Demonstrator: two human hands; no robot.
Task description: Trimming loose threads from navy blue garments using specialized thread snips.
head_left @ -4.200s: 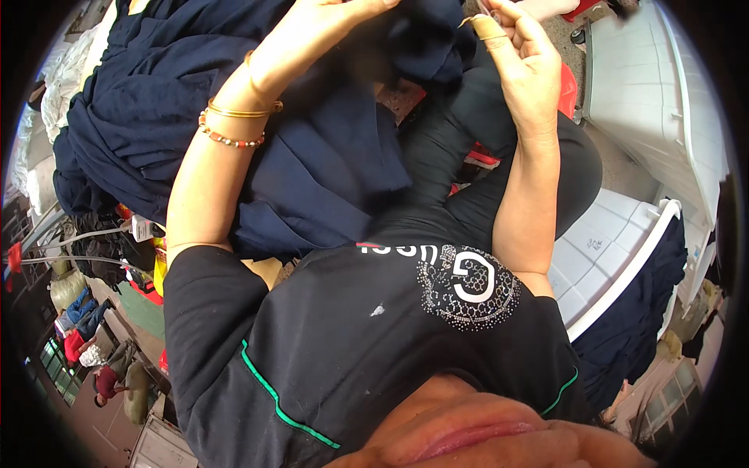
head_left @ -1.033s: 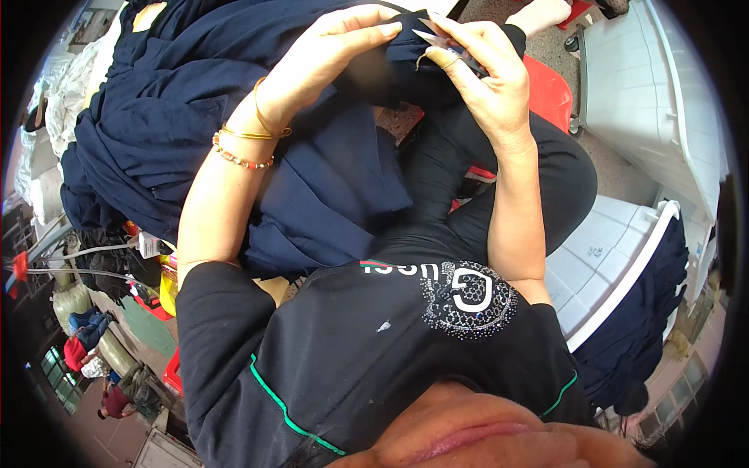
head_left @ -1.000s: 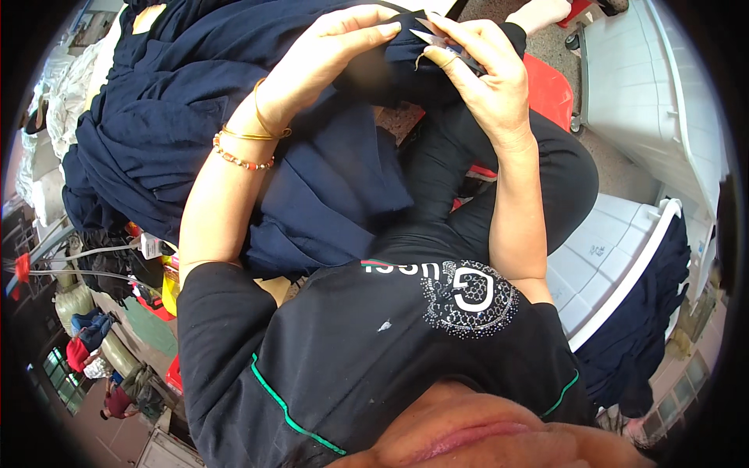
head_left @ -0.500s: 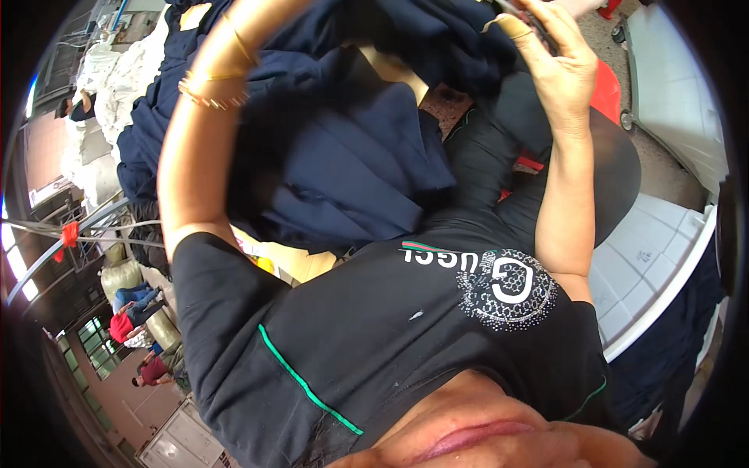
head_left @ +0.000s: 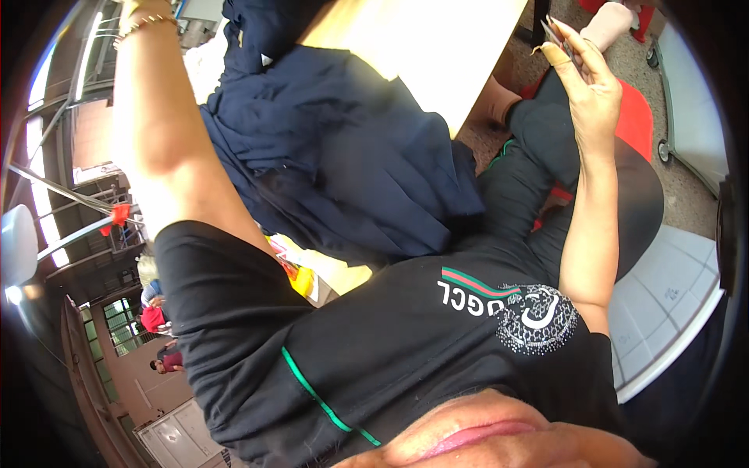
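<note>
My right hand [head_left: 594,90] is raised at the upper right, its fingers closed around a small pair of pointed metal thread snips [head_left: 555,37]. A tan wrap covers the thumb tip. My left arm stretches to the upper left, and only the wrist and a bit of my left hand [head_left: 146,8] show at the picture's edge; its fingers are cut off. Navy fabric [head_left: 351,148] lies heaped and creased in front of me, over the table edge and against my lap. More of the dark cloth [head_left: 265,27] rises beyond it, to the right of my left wrist.
A pale wooden tabletop [head_left: 437,54] shows beyond the fabric. A red stool [head_left: 636,113] is under me; a wheeled grey cart [head_left: 698,93] and a white panel [head_left: 663,304] stand to the right. A colourful packet [head_left: 300,277] lies by my left side. Other people [head_left: 166,363] are far left.
My left arm has swung outward to the upper left. The navy fabric has shifted, baring more tabletop. My right hand has moved slightly right and down, still holding the snips.
</note>
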